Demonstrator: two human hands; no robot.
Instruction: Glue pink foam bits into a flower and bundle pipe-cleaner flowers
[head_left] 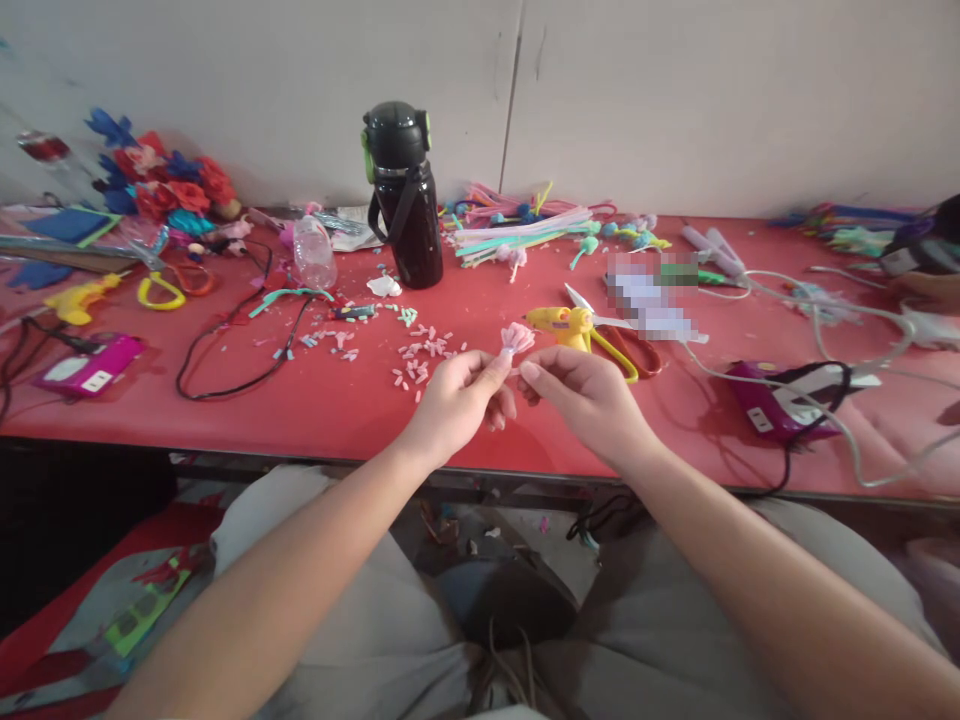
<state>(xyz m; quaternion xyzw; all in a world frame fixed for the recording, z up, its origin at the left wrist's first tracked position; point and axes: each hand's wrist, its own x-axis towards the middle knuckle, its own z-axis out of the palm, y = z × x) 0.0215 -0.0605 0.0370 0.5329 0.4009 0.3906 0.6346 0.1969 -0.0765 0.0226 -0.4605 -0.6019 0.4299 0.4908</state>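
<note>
My left hand (459, 398) is closed, with thumb and fingers pinching a small pink flower-like tuft (517, 338) that fans out at its top. Close beside it, my right hand (589, 398) is also closed in a pinch on a small pale pink piece (515, 372), mostly hidden by the fingertips. Both hands are above the front of the red table (360, 420). Just behind the right hand lie a yellow glue gun (568, 322) and scissors (621, 355) with yellow and red handles. Cut pink bits (421, 357) are scattered left of the tuft.
A black bottle (409, 215) stands at the back. Behind the hands lies a bundle of pastel pipe cleaners (525, 235). Purple power strips (94, 365) with cables sit left and right. Another glue gun (82, 298), a clear bottle (313, 252) and paper flowers (169, 180) are at left.
</note>
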